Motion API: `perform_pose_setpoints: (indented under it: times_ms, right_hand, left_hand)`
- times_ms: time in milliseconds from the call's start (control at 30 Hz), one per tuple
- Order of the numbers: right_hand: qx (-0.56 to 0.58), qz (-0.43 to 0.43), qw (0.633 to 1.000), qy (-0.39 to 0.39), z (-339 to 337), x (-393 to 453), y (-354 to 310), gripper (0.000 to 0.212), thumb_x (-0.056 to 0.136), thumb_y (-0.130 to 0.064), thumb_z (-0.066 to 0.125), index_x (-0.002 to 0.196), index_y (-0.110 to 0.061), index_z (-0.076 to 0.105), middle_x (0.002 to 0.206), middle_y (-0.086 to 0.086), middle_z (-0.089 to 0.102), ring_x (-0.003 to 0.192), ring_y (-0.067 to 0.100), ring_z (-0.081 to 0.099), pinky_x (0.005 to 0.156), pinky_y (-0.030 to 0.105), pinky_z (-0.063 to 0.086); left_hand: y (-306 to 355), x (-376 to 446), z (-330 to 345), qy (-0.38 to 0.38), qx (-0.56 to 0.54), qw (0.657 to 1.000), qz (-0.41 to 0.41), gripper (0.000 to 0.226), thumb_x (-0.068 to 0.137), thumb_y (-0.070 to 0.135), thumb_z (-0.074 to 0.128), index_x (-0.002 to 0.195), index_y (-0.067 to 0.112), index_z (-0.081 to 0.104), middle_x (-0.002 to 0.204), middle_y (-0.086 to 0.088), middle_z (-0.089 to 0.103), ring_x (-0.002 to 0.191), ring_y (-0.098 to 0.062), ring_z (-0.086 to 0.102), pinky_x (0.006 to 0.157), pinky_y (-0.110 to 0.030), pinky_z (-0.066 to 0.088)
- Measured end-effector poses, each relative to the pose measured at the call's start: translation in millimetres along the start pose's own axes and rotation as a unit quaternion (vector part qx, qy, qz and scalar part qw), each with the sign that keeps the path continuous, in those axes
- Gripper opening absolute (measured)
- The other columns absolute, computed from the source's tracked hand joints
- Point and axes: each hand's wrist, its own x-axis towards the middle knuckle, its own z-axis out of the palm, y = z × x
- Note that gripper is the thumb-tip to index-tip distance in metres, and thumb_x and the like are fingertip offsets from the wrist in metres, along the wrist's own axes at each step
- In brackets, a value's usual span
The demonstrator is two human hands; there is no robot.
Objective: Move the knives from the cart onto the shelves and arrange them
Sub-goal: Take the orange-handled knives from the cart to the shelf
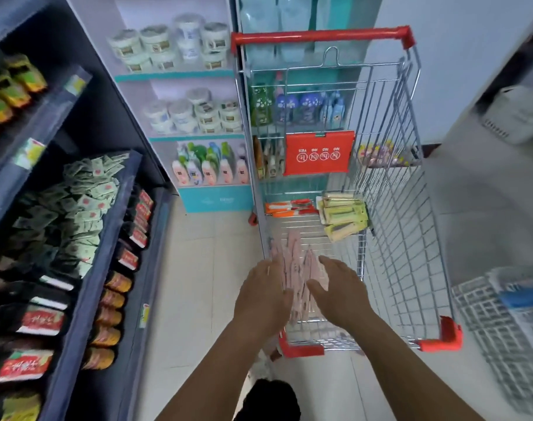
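Inside the cart (405, 226), both hands — left (263, 294), right (339, 288) — flank the pink knives (295, 268), fingers straight, gathering them; shelves (86, 238) wait at nine o'clock.

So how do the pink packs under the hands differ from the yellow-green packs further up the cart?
The pink packs lie at the near end of the cart, while the yellow-green packs sit further along, by its right side. The left hand and right hand flank the pink packs; nothing touches the yellow-green ones. The pink packs are blurred; the yellow-green ones look sharper. Both are piles of long, flat packs on the cart's wire floor.
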Motion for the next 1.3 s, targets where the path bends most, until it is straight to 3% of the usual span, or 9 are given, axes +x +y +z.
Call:
perform_pose_setpoints:
  times_ms: [133, 267, 600, 867, 1000, 1300]
  right_hand:
    - [0.019, 0.009, 1.0, 0.015, -13, 51, -9, 0.059, 0.095, -0.041, 0.047, 0.147, -0.022, 0.029, 0.152, 0.001, 0.033, 0.137, 0.021, 0.034, 0.111, 0.037, 0.028]
    - [0.041, 0.015, 0.999, 0.03, -21, 103, -16, 0.06, 0.096, -0.038, 0.048, 0.149, -0.02, 0.026, 0.153, 0.003, 0.031, 0.139, 0.022, 0.03, 0.114, 0.037, 0.026]
    - [0.073, 0.031, 0.997, 0.007, -7, 227, -3, 0.059, 0.094, -0.031, 0.052, 0.147, -0.018, 0.029, 0.149, 0.007, 0.037, 0.134, 0.025, 0.037, 0.108, 0.039, 0.034]
    - [0.037, 0.015, 0.997, -0.072, 36, 325, 31, 0.06, 0.095, -0.032, 0.048, 0.148, -0.017, 0.025, 0.151, 0.005, 0.032, 0.137, 0.026, 0.033, 0.109, 0.037, 0.03]
    - [0.016, -0.02, 0.995, -0.095, 65, 367, 51, 0.058, 0.092, -0.029, 0.05, 0.144, -0.013, 0.03, 0.146, 0.009, 0.037, 0.129, 0.03, 0.041, 0.105, 0.039, 0.035]
    - [-0.016, -0.074, 0.986, -0.147, 133, 427, 77, 0.07, 0.092, -0.024, 0.047, 0.152, -0.015, 0.011, 0.158, 0.009, 0.011, 0.141, 0.032, 0.024, 0.111, 0.043, 0.03]
  left_hand:
    - [6, 66, -7, 0.005, -0.018, 0.999, 0.028, 0.054, 0.094, 0.042, 0.048, 0.141, 0.036, 0.024, 0.145, 0.005, 0.038, 0.131, -0.02, 0.041, 0.107, -0.039, 0.04]
    - [7, 129, -14, -0.008, 0.006, 0.999, 0.038, 0.052, 0.093, 0.04, 0.048, 0.139, 0.032, 0.026, 0.144, 0.004, 0.039, 0.13, -0.023, 0.042, 0.102, -0.042, 0.045]
    - [4, 257, 2, -0.061, 0.071, 0.995, -0.024, 0.064, 0.094, 0.028, 0.048, 0.149, 0.018, 0.016, 0.152, -0.007, 0.028, 0.138, -0.028, 0.03, 0.11, -0.042, 0.033]
    - [-13, 343, 55, -0.094, 0.116, 0.983, -0.108, 0.066, 0.094, 0.019, 0.049, 0.149, 0.013, 0.013, 0.148, -0.011, 0.029, 0.134, -0.028, 0.034, 0.106, -0.037, 0.034]
    - [-29, 383, 87, -0.097, 0.16, 0.974, -0.127, 0.069, 0.089, 0.014, 0.053, 0.147, 0.012, 0.016, 0.147, -0.01, 0.028, 0.131, -0.029, 0.035, 0.104, -0.037, 0.035]
    - [-77, 446, 149, -0.087, 0.238, 0.961, -0.115, 0.067, 0.091, 0.005, 0.039, 0.15, 0.01, 0.009, 0.157, -0.008, 0.013, 0.146, -0.026, 0.007, 0.115, -0.039, 0.017]
